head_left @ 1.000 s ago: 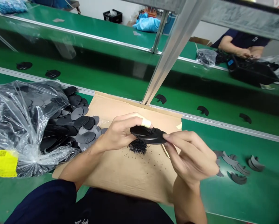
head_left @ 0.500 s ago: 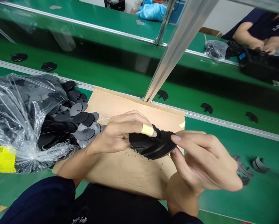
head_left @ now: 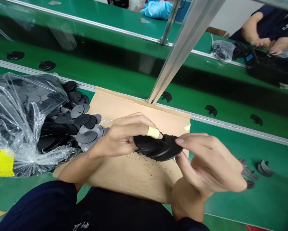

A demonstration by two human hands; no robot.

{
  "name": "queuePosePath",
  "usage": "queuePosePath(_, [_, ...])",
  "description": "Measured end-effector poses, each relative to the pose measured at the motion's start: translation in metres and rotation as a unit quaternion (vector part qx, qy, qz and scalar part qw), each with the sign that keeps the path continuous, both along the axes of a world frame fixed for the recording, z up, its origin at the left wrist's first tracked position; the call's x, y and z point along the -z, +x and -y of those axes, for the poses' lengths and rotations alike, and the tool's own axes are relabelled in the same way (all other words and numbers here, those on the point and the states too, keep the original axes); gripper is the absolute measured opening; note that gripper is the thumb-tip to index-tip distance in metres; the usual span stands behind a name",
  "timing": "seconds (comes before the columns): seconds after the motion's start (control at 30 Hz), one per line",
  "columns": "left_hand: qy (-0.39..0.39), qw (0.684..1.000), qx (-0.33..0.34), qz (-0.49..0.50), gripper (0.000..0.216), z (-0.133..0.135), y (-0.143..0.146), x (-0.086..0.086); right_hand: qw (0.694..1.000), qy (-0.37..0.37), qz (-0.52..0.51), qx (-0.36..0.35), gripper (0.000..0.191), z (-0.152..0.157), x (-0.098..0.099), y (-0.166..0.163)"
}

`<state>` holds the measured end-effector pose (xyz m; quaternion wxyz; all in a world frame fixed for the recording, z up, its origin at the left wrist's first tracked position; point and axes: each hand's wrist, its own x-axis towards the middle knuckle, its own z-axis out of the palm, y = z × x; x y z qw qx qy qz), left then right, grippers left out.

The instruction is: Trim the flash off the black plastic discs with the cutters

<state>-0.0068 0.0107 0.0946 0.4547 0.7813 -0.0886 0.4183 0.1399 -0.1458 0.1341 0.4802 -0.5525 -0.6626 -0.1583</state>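
Between both hands is a black disc-shaped plastic part (head_left: 162, 149), tilted, with a raised curved ridge across its face. My left hand (head_left: 129, 134) grips its left side, a yellow-wrapped finger lying on top. At the right edge, my right hand (head_left: 208, 160) pinches the part between thumb and fingertip. Below them, small black crumbs (head_left: 140, 153) are scattered over the brown cardboard sheet (head_left: 129, 176). Flat oval black and grey discs (head_left: 86, 136) lie heaped left of my left hand. The underside of the held part is hidden.
A clear plastic bag (head_left: 33, 118) of discs stands at the left. Curved dark pieces (head_left: 265, 168) lie on the green table at right. Beyond the metal rail, several black parts (head_left: 211, 110) rest on a green belt. A metal post (head_left: 175, 51) rises ahead; another person (head_left: 266, 32) works behind it.
The held part has tilted slightly, with both hands still on it. The parts on the green belt have shifted a little to the left. The other person's hands have moved.
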Motion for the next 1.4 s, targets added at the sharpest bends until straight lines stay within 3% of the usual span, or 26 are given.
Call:
queuePosePath(0.1, [0.016,1.000,-0.016,-0.004,0.021,0.000,0.001,-0.001,0.993,-0.113,-0.001,-0.020,0.016,0.007,0.004,0.004])
queuePosePath(0.2, [0.048,0.998,-0.038,-0.012,0.019,0.003,0.001,-0.001,0.987,-0.158,0.038,0.012,0.007,0.010,0.011,0.007])
queuePosePath(0.43, [0.017,0.997,-0.069,-0.034,0.018,0.005,0.000,0.000,0.970,-0.204,0.105,0.078,0.032,0.009,0.016,0.012])
queuePosePath(0.63, [-0.023,0.997,-0.051,-0.049,0.028,0.005,-0.001,0.002,0.973,-0.182,0.107,0.094,0.026,0.010,0.015,0.016])
queuePosePath(0.93, [-0.202,0.973,0.076,-0.085,0.024,0.005,-0.004,0.003,0.966,-0.118,0.153,0.171,0.035,0.011,0.018,0.020])
queuePosePath(1.13, [-0.185,0.972,0.110,-0.090,0.020,0.003,-0.004,-0.002,0.965,-0.022,0.153,0.211,0.029,0.006,0.014,0.014])
queuePosePath(1.4, [-0.151,0.977,0.115,-0.093,0.010,0.003,-0.004,-0.004,0.973,-0.010,0.122,0.195,0.037,0.006,0.009,0.010])
